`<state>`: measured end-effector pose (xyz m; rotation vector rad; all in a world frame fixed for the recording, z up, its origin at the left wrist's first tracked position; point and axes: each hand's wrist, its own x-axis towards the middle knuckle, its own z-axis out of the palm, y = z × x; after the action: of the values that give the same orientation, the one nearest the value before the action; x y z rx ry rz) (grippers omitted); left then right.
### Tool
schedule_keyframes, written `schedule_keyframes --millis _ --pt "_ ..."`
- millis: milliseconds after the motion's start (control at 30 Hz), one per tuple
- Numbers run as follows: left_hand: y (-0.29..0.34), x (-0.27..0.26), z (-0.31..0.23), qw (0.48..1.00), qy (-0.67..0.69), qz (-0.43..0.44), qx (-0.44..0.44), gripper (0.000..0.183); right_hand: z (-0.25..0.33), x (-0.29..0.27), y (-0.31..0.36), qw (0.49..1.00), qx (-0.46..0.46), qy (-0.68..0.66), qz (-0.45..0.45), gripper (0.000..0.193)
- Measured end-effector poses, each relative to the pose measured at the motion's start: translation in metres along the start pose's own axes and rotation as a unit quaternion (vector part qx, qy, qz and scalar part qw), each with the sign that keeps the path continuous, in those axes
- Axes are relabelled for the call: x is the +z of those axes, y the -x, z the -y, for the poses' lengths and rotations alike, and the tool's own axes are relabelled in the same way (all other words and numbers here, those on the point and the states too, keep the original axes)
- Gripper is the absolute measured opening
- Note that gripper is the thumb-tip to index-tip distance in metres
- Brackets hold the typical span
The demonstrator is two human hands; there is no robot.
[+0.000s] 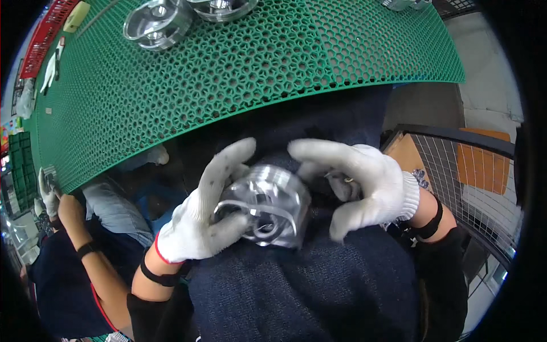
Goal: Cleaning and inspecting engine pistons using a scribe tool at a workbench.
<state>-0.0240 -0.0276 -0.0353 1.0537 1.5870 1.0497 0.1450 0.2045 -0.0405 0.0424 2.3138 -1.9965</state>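
In front of my lap, a shiny metal piston point(263, 206) is tilted in my gloved left hand point(206, 214), fingers over its far side and thumb at its near side. Motion blurs the piston a little. To its right is my gloved right hand point(359, 185), thumb and forefinger spread wide and apart from the piston. A dark grey, cloth-like piece point(343, 187) sits against that palm, its lower fingers curled around it; its exact kind is unclear. Both gloves are white knit, the left one with dark smudges.
A green honeycomb mat point(228, 74) covers the table ahead. More metal pistons point(159, 23) stand on its far part. At right is a wire-mesh cart point(461, 165) with a wooden panel. A co-worker's arm point(97, 251) is at left, near a red basket point(43, 40).
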Motion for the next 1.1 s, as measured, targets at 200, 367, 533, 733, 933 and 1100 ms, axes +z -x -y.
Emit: schedule_keyframes --millis 200,367,533,733,933,1100 --pt "-0.039 -0.003 -0.033 0.982 -0.184 -0.018 0.033 0.051 0.038 -0.007 -0.036 0.969 -0.095 0.228 0.031 0.068" --pt "-0.015 -0.007 -0.026 0.994 -0.053 0.068 -0.071 0.047 0.014 -0.047 -0.004 0.997 0.001 -0.072 -0.022 0.031" --pt "-0.014 0.001 -0.021 0.988 -0.095 0.124 -0.018 0.049 0.03 -0.033 -0.015 0.929 -0.086 0.344 0.11 0.019" --pt "-0.027 0.002 -0.038 0.962 -0.171 0.203 -0.063 0.056 0.026 -0.018 -0.037 0.908 -0.15 0.375 0.109 0.026" --pt "-0.014 0.006 -0.024 0.978 -0.144 0.153 -0.01 0.055 0.029 -0.021 -0.01 0.891 -0.145 0.409 0.132 0.03" --pt "-0.005 0.007 -0.018 0.982 -0.131 0.131 -0.022 0.055 0.026 -0.012 0.012 0.908 -0.106 0.377 0.15 0.032"
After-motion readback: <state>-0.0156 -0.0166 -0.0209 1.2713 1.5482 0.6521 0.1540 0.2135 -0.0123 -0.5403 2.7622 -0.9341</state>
